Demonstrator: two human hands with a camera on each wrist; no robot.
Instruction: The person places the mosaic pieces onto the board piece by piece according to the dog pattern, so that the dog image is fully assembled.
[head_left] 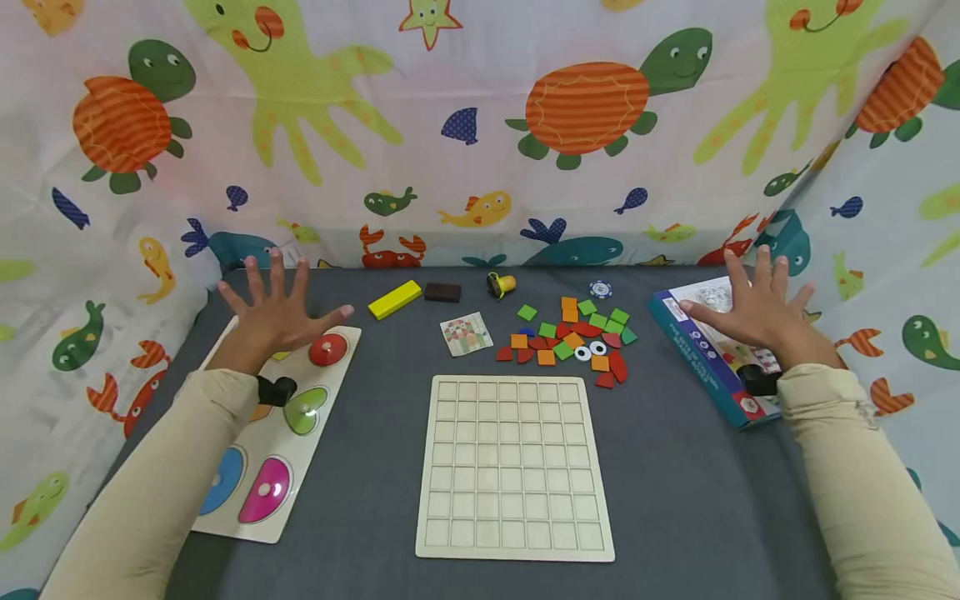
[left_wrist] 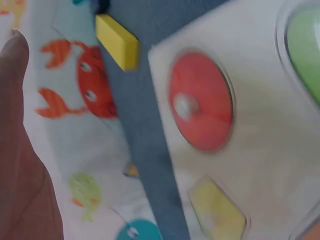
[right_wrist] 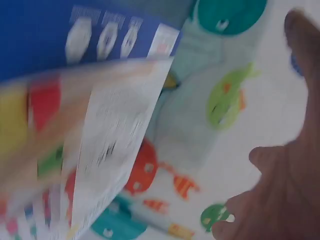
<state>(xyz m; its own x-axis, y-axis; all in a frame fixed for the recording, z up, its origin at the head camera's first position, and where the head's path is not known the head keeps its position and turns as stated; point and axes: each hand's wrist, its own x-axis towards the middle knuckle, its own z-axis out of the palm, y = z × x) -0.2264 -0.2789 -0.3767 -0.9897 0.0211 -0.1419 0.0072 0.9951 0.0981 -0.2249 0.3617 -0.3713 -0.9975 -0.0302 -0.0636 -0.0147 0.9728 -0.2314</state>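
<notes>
Both hands were spread flat, fingers wide, gripping nothing. The left hand (head_left: 273, 312) hovered at the left of the frame over the upper end of the shape-peg board (head_left: 315, 467), just beside its red circle (head_left: 328, 349). The right hand (head_left: 757, 312) hovered at the right over the puzzle box (head_left: 693, 350). The grid tray (head_left: 513, 467) lay bare at lower centre, with the coloured tiles (head_left: 573, 337) heaped above it. This looked like a ready pose before any placing; a next move would call for reaching inward to pinch one tile.
</notes>
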